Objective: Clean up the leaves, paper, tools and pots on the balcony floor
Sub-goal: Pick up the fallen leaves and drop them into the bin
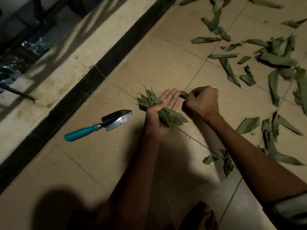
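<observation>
Left hand: thumb presses a bundle of leaves on the palm, fingers straight; the loose bundle could slide out.
Right hand: closed on one leaf, close to the left fingertips; pushing it in may loosen the bundle.
Scattered leaves: many lie on the floor, to the right.
Trowel: on the floor, left of the hands; easy to forget.

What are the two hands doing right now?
Left hand: holds a bunch of leaves under its thumb.
Right hand: curled, pinching one leaf.
</observation>
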